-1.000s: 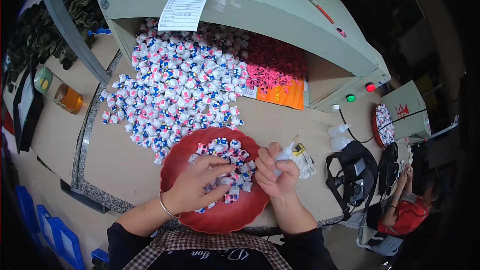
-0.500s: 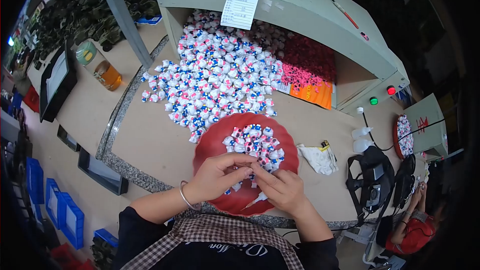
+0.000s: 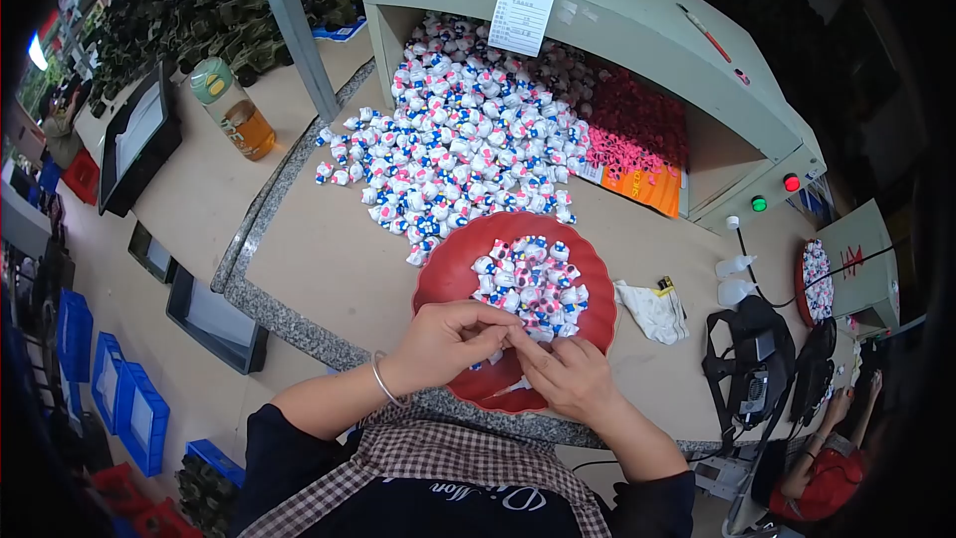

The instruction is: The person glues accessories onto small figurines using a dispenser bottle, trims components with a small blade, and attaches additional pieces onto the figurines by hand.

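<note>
My left hand (image 3: pixel 450 341) and my right hand (image 3: pixel 570 371) meet above the near part of a red scalloped bowl (image 3: pixel 438 274). Their thumbs and fingertips are pinched together, and whatever lies between them is hidden by the fingers. Beneath and beyond my hands, the bowl holds a heap of small white, pink and blue cat figurines (image 3: pixel 528 279), several with dark pink glasses. Beside my right hand, a white thin-tipped object (image 3: pixel 513 387), partly covered, lies at the bowl's near side.
A large pile of figurines (image 3: pixel 468 139) spills from an open-fronted cabinet (image 3: pixel 597 0), next to small pink parts (image 3: pixel 637 130). A white cloth (image 3: pixel 652 311) and black straps with a device (image 3: pixel 752 369) lie rightward. A drink bottle (image 3: pixel 234 110) stands left. Another person (image 3: pixel 832 468) sits far right.
The whole view has shifted, so the bowl, pile and cabinet appear farther right. My hands stay pinched together over the bowl, with little change in their pose.
</note>
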### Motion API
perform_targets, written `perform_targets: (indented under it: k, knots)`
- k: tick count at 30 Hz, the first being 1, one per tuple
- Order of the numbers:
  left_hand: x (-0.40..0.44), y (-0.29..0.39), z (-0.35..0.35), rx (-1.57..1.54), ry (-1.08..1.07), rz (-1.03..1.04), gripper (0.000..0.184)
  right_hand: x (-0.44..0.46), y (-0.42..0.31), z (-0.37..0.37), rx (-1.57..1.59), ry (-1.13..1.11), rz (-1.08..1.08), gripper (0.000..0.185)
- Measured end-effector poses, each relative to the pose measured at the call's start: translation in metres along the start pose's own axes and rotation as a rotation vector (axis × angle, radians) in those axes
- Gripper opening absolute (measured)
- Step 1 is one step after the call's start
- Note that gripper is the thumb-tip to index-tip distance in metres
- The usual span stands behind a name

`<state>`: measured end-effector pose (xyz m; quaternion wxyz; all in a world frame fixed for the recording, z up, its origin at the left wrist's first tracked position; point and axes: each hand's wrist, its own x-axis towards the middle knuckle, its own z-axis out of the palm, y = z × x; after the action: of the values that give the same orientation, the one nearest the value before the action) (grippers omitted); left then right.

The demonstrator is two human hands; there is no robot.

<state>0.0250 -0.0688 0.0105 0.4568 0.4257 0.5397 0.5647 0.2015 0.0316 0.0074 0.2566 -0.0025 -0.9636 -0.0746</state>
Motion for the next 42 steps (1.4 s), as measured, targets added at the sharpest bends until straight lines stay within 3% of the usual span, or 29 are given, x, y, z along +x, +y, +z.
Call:
perform_targets:
  k: [5, 8, 14, 23, 26, 35, 38, 42]
  knots:
    - [-0.004, -0.004, 0.001, 0.29, 0.083, 0.229, 0.017, 0.003, -0.006, 0.0, -0.009, -0.013, -0.018, 0.014]
    - [-0.005, -0.009, 0.0, 0.296, 0.096, 0.254, 0.017, 0.005, -0.007, 0.0, -0.015, -0.017, -0.042, 0.016]
    - [-0.007, -0.01, -0.002, 0.238, 0.062, 0.154, 0.017, 0.004, -0.009, 0.002, -0.009, -0.024, -0.066, 0.018]
    - [0.002, -0.008, -0.011, -0.224, -0.057, -0.185, 0.022, 0.003, -0.002, 0.001, -0.013, -0.047, -0.054, 0.019]
    - [0.004, -0.004, -0.012, -0.233, -0.095, -0.137, 0.024, 0.004, 0.002, -0.003, -0.035, -0.068, -0.043, 0.019]
    - [0.019, 0.008, -0.012, 0.229, -0.1, 0.073, 0.022, 0.004, 0.014, 0.004, -0.046, -0.059, -0.055, 0.018]
    - [0.025, 0.006, -0.015, 0.178, -0.127, 0.121, 0.021, 0.005, 0.018, 0.007, -0.056, -0.045, -0.03, 0.018]
    - [0.028, 0.005, -0.017, -0.013, -0.168, -0.012, 0.022, 0.005, 0.022, 0.007, -0.051, -0.057, -0.007, 0.022]
